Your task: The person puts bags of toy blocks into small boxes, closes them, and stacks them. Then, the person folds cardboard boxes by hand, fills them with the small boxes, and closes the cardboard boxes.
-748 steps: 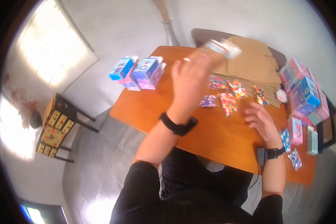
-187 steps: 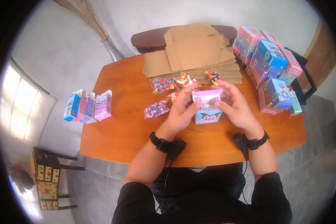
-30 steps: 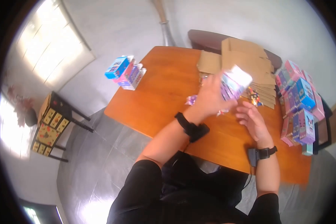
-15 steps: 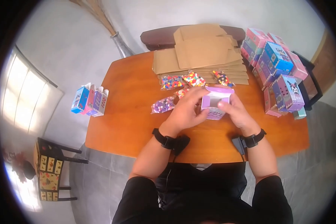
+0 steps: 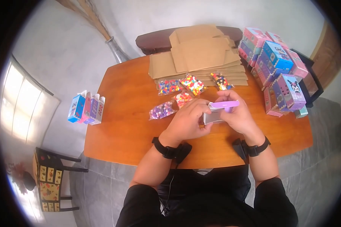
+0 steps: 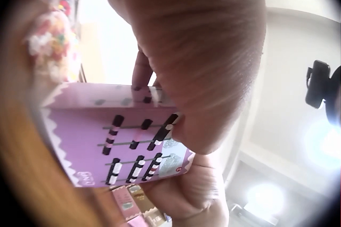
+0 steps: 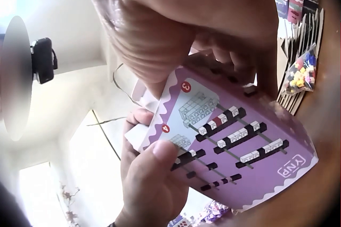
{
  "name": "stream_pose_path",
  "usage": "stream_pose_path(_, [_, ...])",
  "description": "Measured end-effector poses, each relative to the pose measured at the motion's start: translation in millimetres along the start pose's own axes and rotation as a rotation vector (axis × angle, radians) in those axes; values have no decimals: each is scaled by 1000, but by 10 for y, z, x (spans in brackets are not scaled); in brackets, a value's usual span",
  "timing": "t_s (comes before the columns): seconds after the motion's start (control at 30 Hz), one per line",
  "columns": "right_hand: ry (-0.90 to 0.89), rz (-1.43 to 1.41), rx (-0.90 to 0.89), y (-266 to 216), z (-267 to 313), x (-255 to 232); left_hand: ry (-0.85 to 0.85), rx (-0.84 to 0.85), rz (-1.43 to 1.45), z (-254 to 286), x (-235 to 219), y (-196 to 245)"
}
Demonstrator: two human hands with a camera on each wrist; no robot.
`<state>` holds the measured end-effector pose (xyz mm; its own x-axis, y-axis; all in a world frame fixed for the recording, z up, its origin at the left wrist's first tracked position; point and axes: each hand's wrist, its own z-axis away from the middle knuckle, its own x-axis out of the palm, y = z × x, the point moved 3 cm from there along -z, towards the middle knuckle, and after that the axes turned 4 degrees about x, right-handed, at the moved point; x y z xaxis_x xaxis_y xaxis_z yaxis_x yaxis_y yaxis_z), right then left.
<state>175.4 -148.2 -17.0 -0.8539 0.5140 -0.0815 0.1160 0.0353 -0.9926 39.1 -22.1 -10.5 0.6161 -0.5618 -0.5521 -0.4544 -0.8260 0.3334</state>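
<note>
Box [image 5: 225, 104] is being gripped over the table [image 5: 121, 145] by the curled fingers of left hand [image 5: 186, 122] and right hand [image 5: 239, 116]; light, crushable card is probably being handled, best being held by its side edges.

Beneath the fingers [image 5: 199, 108] spreads a wooden table [image 5: 121, 136], warm orange-brown. Beyond the fingertips, a dark red-brown seat [image 5: 151, 42] stands against a pale grey wall [image 5: 151, 15]. Far to the fingers' left, 1 silvery vase [image 5: 117, 51] holds dried stalks [image 5: 91, 19]; nearer the body on that side, daylight glares through a window [image 5: 21, 100], and 1 black-legged cabinet [image 5: 49, 191] shows 2 rows of 3 small yellow panels with 1 larger panel between. Grey floor tiles [image 5: 106, 189] lie below the table's edge. Well right of the fingers are 1 black chair [image 5: 316, 81] and a brown wooden panel [image 5: 327, 56].
</note>
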Motion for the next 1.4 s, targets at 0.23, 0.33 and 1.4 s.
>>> stream_pose_path(0.23, [85, -439, 64, 238, -233, -339, -8, -351, 214, 128, 52, -246])
stream_pose_path(0.33, [244, -292, 226, 217, -245, -428, -7, -542, 254, 144, 7, -288])
stream_pose_path(1.4, [125, 353, -465, -321, 46, -247, -80, -432, 283, 177, 13, -350])
